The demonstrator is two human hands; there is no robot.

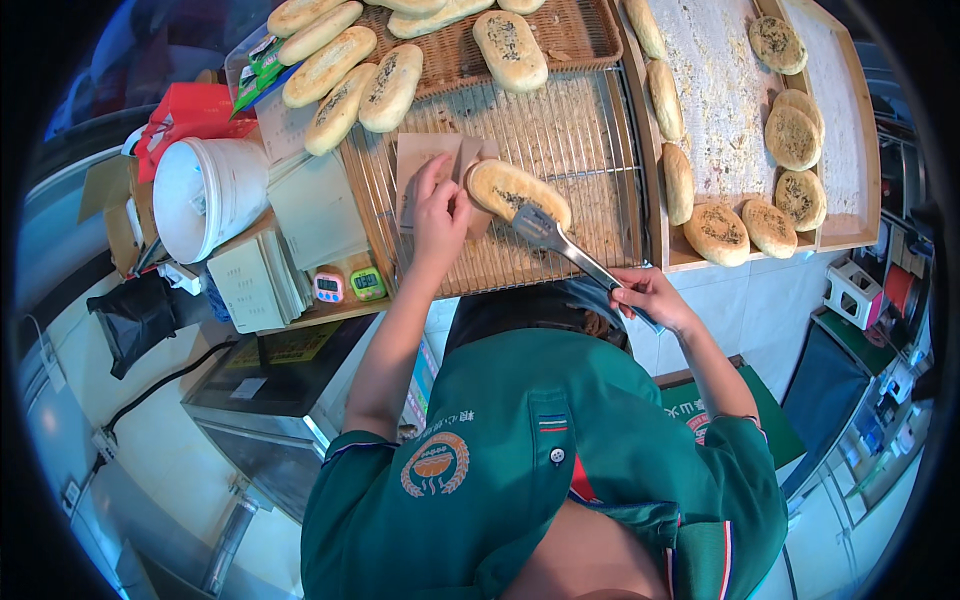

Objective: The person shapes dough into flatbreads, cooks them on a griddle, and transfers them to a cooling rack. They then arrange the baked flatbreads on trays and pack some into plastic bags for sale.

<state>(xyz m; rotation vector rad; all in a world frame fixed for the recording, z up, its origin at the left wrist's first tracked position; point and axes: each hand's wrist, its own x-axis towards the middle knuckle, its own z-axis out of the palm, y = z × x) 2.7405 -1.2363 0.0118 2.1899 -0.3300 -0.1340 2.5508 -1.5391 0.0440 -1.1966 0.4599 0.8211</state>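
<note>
My right hand (652,298) is closed round the handle of metal tongs (588,264). The dark head of the tongs rests on a long oval flatbread (508,186) with dark specks on top. A brown paper bag (413,158) lies on the wire rack (590,130), and the flatbread's left end is at its mouth. My left hand (440,225) is closed on the bag near that mouth, fingertips pointing away from me. Whether the lower jaw of the tongs is under the bread is hidden.
Several flatbreads lie at the far left, by a brown wicker tray (585,30). Wooden trays (730,140) with more breads stand right. On the left are a white bucket (195,200), stacked paper bags (255,280) and two small timers, one pink (328,287), one green (367,284).
</note>
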